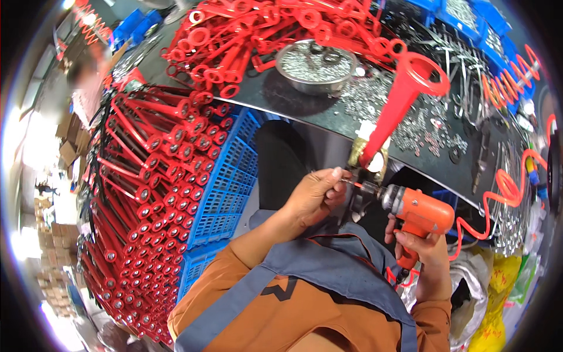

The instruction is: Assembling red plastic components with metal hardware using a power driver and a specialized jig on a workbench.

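Note:
My right hand (415, 237) is wrapped round the grip of an orange pistol-grip power driver (425, 212), whose dark nose points left. Thumb and fingers pinched, my left hand (319, 195) is by the driver's tip, on something too small to make out. Just above both hands, a red plastic part (396, 111) with a wide ring at its top stands tilted in a fixture (359, 154) at the table's near edge. A dark metal piece (368, 190) lies between my left hand and the driver, its lower parts partly hidden.
A dark worktable (258, 97) carries a pile of red ringed parts (234, 38), a metal bowl of small hardware (316, 67) and scattered small fittings (404, 117). Stacked red parts (152, 193) fill blue crates (220, 176) on my left. A coiled red hose (507, 190) hangs on the right.

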